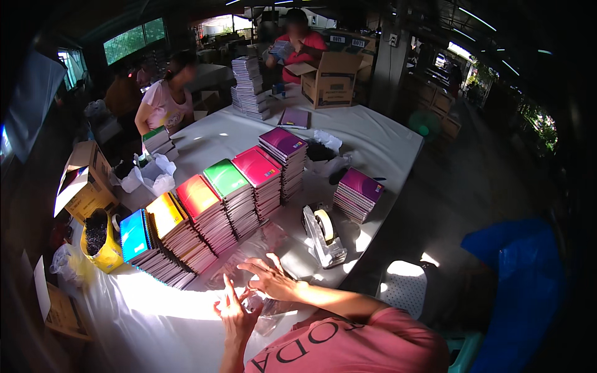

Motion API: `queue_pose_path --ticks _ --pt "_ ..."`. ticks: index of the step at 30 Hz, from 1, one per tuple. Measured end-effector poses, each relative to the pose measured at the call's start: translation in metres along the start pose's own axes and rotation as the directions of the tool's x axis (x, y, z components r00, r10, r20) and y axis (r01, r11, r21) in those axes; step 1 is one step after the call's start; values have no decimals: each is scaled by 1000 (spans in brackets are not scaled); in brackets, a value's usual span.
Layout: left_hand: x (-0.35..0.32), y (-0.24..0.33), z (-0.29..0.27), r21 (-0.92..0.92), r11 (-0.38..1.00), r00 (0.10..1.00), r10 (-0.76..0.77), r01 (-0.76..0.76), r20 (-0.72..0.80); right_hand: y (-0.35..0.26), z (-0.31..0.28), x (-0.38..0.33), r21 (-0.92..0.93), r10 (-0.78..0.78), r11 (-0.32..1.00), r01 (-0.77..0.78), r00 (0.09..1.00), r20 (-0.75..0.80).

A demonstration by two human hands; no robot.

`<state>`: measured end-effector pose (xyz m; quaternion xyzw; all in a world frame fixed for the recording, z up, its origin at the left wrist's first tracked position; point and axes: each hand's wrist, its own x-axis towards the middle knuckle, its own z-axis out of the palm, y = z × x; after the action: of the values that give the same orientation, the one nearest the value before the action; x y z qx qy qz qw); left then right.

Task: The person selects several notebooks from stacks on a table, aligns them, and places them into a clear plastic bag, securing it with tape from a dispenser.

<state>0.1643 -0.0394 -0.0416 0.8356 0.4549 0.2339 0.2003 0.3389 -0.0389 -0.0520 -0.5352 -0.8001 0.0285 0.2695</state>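
Both my hands are over the near edge of the table, close together at a crumpled clear plastic bag (268, 322). My left hand (236, 318) points its index finger up, and its thumb side appears closed on the plastic. Above the bag, my right hand (277, 283) has its fingers spread and slightly bent, touching or nearly touching the film. More clear plastic (264, 239) lies just beyond. Behind it runs a row of spiral notebook stacks: blue (134, 235), yellow (166, 216), orange-red (198, 198), green (225, 178), pink-red (257, 165) and purple (283, 142).
A tape dispenser (324, 239) and a shorter purple notebook stack (359, 189) stand at the right edge. Left are a yellow container (106, 252) and a cardboard box (90, 186). Two people work across the table, near a tall notebook stack (249, 87) and an open carton (333, 81).
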Motion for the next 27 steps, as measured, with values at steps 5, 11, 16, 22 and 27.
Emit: queue_pose_path --ticks 5,11,16,22,27 --pt "-12 -3 13 341 930 983 171 -138 -69 -36 -35 -8 -181 -6 974 133 821 570" --pt "-25 -3 25 336 917 955 270 -215 -126 48 -69 -68 214 558 828 -519 800 -221" --pt "-20 -2 28 276 924 937 315 -266 -152 135 -55 -152 399 961 224 -889 271 63" --pt "-20 -6 28 249 926 938 322 -285 -125 140 -58 -146 843 853 -155 -515 361 377" --pt "-20 -4 24 291 913 930 337 -285 -148 117 -68 -149 912 844 16 -411 494 208"
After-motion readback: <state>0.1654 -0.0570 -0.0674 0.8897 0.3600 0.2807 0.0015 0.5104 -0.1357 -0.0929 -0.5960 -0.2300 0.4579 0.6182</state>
